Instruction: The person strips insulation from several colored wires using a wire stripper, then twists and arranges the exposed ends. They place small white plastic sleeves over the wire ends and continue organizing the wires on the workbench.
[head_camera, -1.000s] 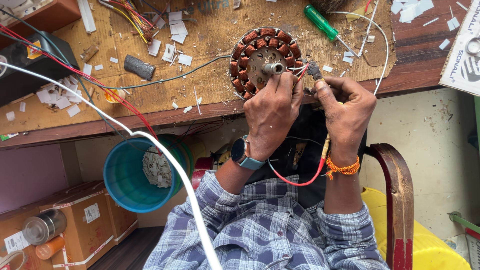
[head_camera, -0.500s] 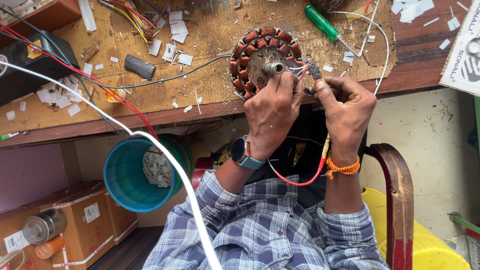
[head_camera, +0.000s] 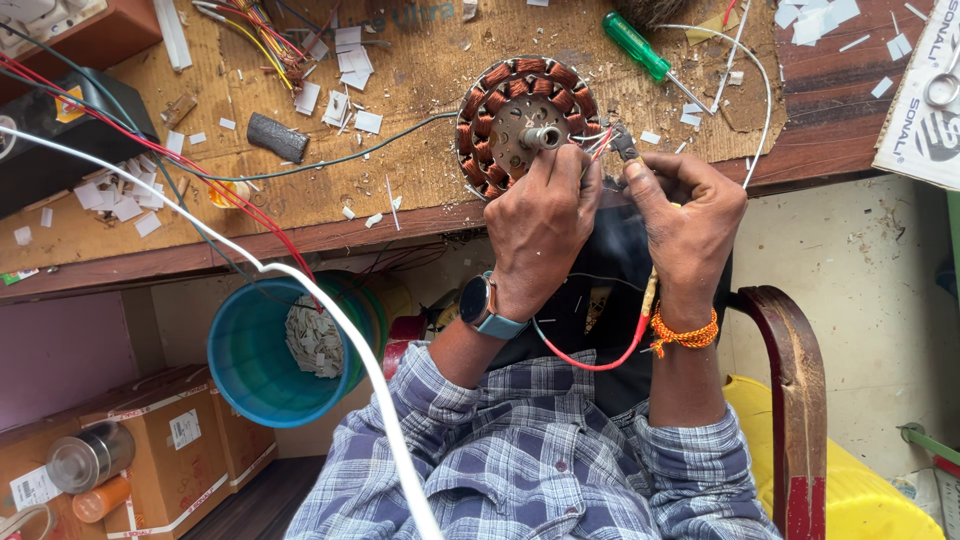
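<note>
Copper-wound motor stator lies at the workbench front edge. Left hand fingers curled together against its lower rim; right hand fingers pinched on a soldering iron at the stator's lead wires

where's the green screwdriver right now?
Head view: the green screwdriver lies on the bench at top, right of centre, just up and right of the copper-wound stator, beyond the right hand.
</note>
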